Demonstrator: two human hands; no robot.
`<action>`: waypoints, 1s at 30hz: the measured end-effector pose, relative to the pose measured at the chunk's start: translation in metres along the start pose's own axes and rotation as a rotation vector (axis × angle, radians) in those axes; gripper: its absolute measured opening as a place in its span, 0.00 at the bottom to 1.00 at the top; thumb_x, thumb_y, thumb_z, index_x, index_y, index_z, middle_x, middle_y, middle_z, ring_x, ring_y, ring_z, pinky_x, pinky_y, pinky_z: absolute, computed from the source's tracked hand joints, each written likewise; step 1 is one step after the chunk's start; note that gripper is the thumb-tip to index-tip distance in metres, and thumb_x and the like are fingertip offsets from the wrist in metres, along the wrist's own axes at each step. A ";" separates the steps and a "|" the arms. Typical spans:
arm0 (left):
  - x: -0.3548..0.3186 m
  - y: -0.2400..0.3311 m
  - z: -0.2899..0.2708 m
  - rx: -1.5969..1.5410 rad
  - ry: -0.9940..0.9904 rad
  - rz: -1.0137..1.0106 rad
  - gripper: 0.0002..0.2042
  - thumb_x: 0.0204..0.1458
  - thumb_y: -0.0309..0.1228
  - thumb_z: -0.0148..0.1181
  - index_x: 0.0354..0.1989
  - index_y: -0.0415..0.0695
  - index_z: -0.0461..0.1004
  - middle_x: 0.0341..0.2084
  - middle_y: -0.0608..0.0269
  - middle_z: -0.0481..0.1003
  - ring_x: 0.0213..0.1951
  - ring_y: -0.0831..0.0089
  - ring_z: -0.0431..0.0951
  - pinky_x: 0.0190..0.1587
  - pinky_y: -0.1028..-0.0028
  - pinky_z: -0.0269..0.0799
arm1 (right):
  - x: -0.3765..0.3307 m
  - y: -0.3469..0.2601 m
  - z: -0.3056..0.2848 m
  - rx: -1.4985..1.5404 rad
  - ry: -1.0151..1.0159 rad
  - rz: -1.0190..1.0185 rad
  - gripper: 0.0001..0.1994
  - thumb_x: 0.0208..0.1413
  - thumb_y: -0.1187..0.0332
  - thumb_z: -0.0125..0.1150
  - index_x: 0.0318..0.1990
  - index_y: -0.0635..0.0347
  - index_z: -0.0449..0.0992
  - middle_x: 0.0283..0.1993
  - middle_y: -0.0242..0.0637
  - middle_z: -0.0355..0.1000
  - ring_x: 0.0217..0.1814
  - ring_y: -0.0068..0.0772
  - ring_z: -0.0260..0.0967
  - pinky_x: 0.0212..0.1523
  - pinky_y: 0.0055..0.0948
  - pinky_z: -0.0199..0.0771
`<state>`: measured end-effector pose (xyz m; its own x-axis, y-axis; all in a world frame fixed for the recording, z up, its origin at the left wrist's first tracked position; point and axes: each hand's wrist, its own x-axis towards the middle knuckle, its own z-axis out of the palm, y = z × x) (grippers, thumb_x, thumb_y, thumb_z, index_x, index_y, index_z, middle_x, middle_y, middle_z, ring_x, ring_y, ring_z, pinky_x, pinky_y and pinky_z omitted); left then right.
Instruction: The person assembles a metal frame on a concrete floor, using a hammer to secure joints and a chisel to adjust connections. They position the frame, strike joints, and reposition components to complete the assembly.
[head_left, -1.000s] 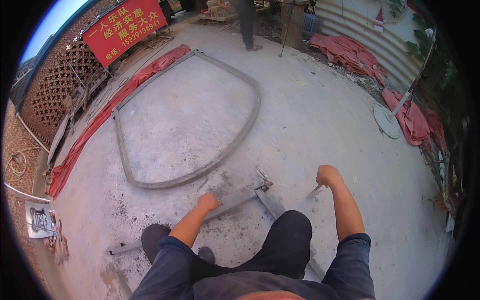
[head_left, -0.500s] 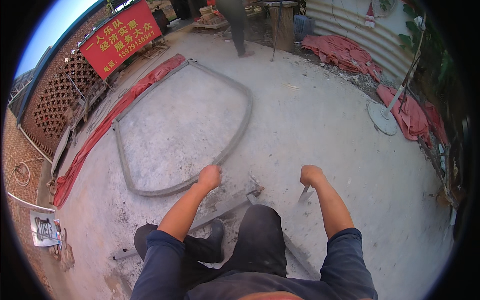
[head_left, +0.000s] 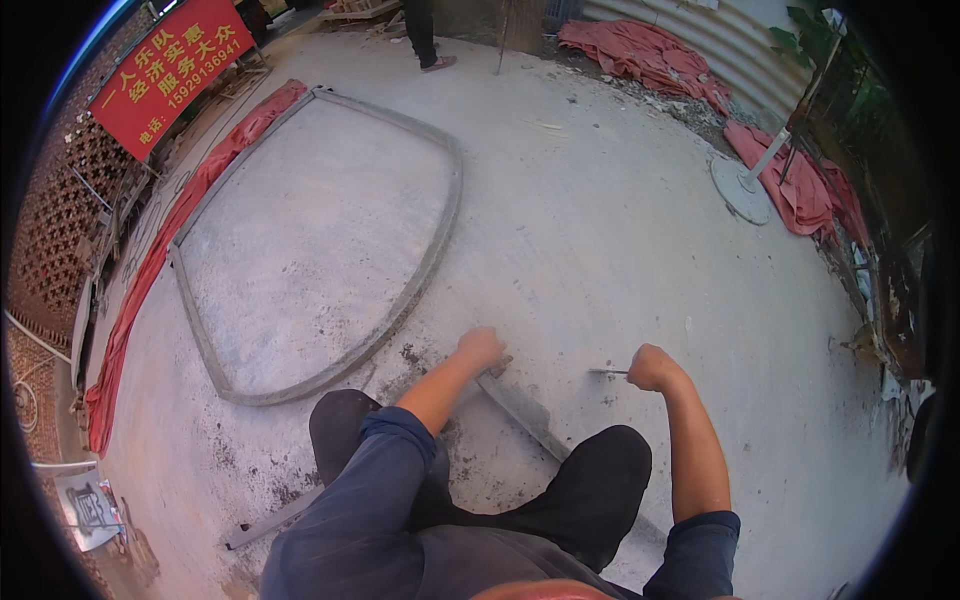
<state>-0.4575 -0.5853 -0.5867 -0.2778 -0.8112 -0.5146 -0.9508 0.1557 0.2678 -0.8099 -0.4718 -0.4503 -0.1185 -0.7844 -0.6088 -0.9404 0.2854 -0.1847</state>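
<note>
Plainly | blade (head_left: pixel 608 372) thin, grey, in right grip (head_left: pixel 654 368) | bar (head_left: pixel 525 411) straight, dull grey

A thin grey blade (head_left: pixel 608 372) projects leftward from the curled fingers of the right hand (head_left: pixel 656 368), its grip hidden within them. A straight grey bar (head_left: pixel 530 420) lies flat, upper end at the fingers of the left hand (head_left: pixel 484 350), contact undetermined, slanting away down-right. A second grey bar (head_left: pixel 275 518), partly hidden, lies well below-left of those fingers, one end exposed.
</note>
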 end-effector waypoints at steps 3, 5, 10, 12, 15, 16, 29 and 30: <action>0.040 -0.006 0.028 0.051 0.041 -0.059 0.27 0.59 0.53 0.60 0.54 0.42 0.79 0.55 0.49 0.77 0.57 0.50 0.78 0.57 0.52 0.74 | 0.010 0.018 0.041 -0.026 0.057 0.054 0.13 0.50 0.73 0.56 0.37 0.73 0.82 0.45 0.63 0.78 0.50 0.63 0.77 0.52 0.49 0.77; 0.057 0.003 0.035 -0.009 -0.101 -0.146 0.30 0.58 0.56 0.60 0.57 0.42 0.78 0.59 0.49 0.74 0.62 0.52 0.74 0.61 0.52 0.71 | -0.017 0.004 0.041 0.132 0.074 0.166 0.12 0.51 0.72 0.56 0.38 0.72 0.81 0.44 0.64 0.78 0.49 0.63 0.77 0.52 0.49 0.77; 0.093 -0.009 0.042 0.052 -0.093 -0.283 0.32 0.53 0.57 0.62 0.57 0.43 0.78 0.60 0.49 0.75 0.63 0.51 0.74 0.63 0.54 0.69 | -0.040 -0.033 0.035 0.237 0.090 0.263 0.12 0.51 0.73 0.57 0.38 0.72 0.81 0.41 0.64 0.78 0.46 0.63 0.78 0.50 0.48 0.78; 0.107 -0.016 0.044 0.122 -0.039 -0.270 0.31 0.52 0.54 0.63 0.57 0.42 0.77 0.59 0.49 0.76 0.62 0.50 0.74 0.62 0.54 0.70 | -0.037 -0.034 0.030 0.270 0.125 0.277 0.12 0.51 0.73 0.57 0.37 0.73 0.81 0.40 0.65 0.78 0.45 0.63 0.78 0.49 0.48 0.78; 0.100 -0.030 0.061 0.056 0.282 -0.254 0.31 0.50 0.51 0.65 0.57 0.41 0.76 0.56 0.48 0.78 0.60 0.49 0.76 0.59 0.55 0.73 | -0.036 -0.027 0.029 0.294 0.120 0.311 0.11 0.51 0.73 0.56 0.35 0.74 0.80 0.39 0.65 0.78 0.44 0.64 0.78 0.49 0.48 0.78; 0.097 -0.035 0.061 0.003 0.429 -0.257 0.31 0.49 0.51 0.66 0.57 0.41 0.76 0.55 0.47 0.79 0.59 0.48 0.76 0.58 0.55 0.74 | -0.035 -0.025 0.028 0.301 0.112 0.313 0.11 0.51 0.73 0.55 0.35 0.74 0.80 0.38 0.65 0.78 0.44 0.64 0.78 0.49 0.48 0.77; 0.102 -0.041 0.059 -0.092 0.348 -0.260 0.29 0.47 0.43 0.70 0.56 0.40 0.75 0.47 0.48 0.82 0.53 0.53 0.82 0.59 0.57 0.69 | -0.016 -0.037 0.017 0.241 0.176 0.238 0.11 0.51 0.74 0.52 0.32 0.75 0.79 0.35 0.64 0.78 0.39 0.61 0.78 0.43 0.50 0.78; 0.098 -0.025 0.057 -0.102 0.346 -0.237 0.29 0.47 0.41 0.69 0.56 0.39 0.74 0.47 0.48 0.82 0.52 0.53 0.82 0.59 0.58 0.68 | -0.015 -0.041 0.016 0.238 0.168 0.243 0.11 0.51 0.74 0.53 0.33 0.75 0.79 0.35 0.63 0.78 0.38 0.61 0.78 0.42 0.49 0.78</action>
<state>-0.4683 -0.6362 -0.6905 0.0255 -0.9617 -0.2729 -0.9596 -0.1001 0.2631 -0.7649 -0.4626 -0.4456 -0.3983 -0.7519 -0.5253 -0.7804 0.5787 -0.2366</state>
